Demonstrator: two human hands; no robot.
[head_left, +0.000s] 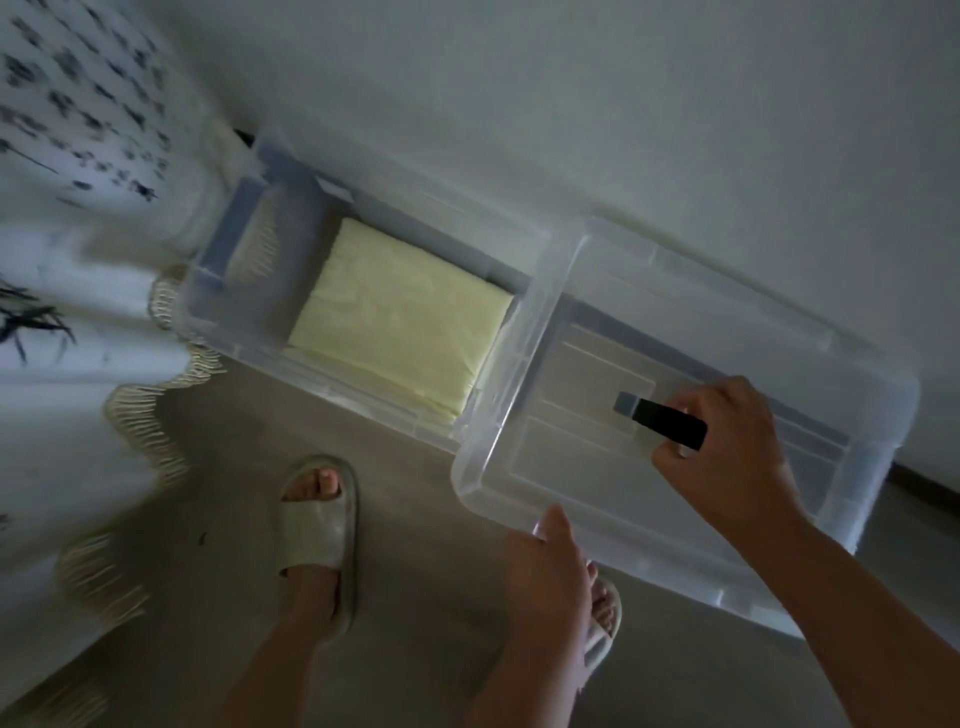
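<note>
A clear plastic storage box (249, 332) lies on the floor against the wall, with a folded pale-yellow cloth (400, 317) inside. A clear plastic lid (597, 291) is held tilted over the box's right half. My left hand (545, 556) grips the lid's near edge. My right hand (737, 452) rests on top of the lid and holds a black object with a grey tip (665, 418).
A white fabric with dark print and a fringed hem (130, 405) hangs at the left, touching the box's left end. My two feet in pale slippers (317, 525) stand on the grey floor in front of the box. A white wall (571, 104) runs behind.
</note>
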